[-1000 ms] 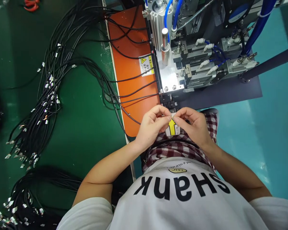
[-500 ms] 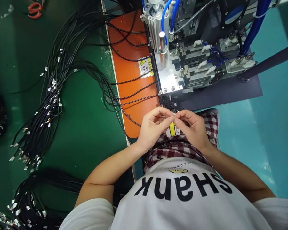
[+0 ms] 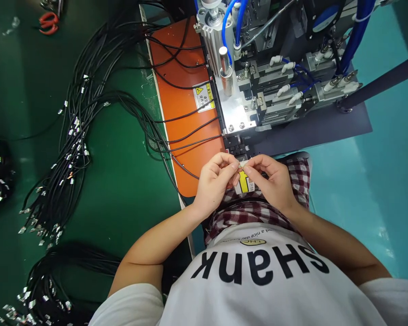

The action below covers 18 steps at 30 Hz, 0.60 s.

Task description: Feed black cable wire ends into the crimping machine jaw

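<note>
My left hand [image 3: 213, 182] is closed in a pinch, thumb against forefinger, in front of the machine. Facing it, my right hand [image 3: 271, 180] pinches in the same way, its fingertips a small gap from the left ones. Something tiny and thin shows between the fingertips, too small to name. Below the fingertips is a white and yellow label [image 3: 244, 182]. One black cable [image 3: 190, 171] runs across the orange plate [image 3: 190, 149] and disappears at my left hand; whether it is held is hidden.
A machine with a metal cylinder [image 3: 216, 43], blue air hoses and white fittings stands beyond my hands. Several black cables with shiny ends lie in bundles [image 3: 71, 136] on the green table [image 3: 122, 190] at left. Red-handled pliers [image 3: 49, 23] lie at the far left.
My fingertips have drawn slightly apart, the left ones moving a little left, showing a tiny thing between them. The view has shifted slightly.
</note>
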### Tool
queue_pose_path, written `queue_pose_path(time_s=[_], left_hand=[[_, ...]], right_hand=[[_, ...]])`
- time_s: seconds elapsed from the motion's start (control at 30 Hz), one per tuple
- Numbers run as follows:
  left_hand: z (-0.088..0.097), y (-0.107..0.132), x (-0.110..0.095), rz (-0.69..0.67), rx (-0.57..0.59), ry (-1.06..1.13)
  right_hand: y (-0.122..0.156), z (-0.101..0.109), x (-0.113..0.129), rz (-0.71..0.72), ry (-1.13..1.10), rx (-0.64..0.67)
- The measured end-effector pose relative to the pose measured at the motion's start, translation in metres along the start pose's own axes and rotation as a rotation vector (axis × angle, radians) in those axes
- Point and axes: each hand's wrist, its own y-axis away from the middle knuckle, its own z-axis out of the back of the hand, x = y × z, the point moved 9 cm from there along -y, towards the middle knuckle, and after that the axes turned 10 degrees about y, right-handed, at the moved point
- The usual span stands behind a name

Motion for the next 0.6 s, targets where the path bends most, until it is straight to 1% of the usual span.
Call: queue_pose_path(time_s=[0.17, 0.4, 0.6], left_hand=[[-0.0007, -0.0016, 0.0013, -0.012, 0.025, 0.013], [0.0002, -0.0038, -0.0035, -0.068, 0.037, 0.001], [0.0005, -0.0045, -0.0001, -0.05, 0.061, 0.044]], right_hand=[[-0.0003, 0.0015, -0.003, 0.0, 0.005, -0.022], [-0.0012, 0.0025, -0.0029, 0.024, 0.04, -0.012], [-0.0009, 0.0019, 0.0043, 0.097, 0.081, -0.002]])
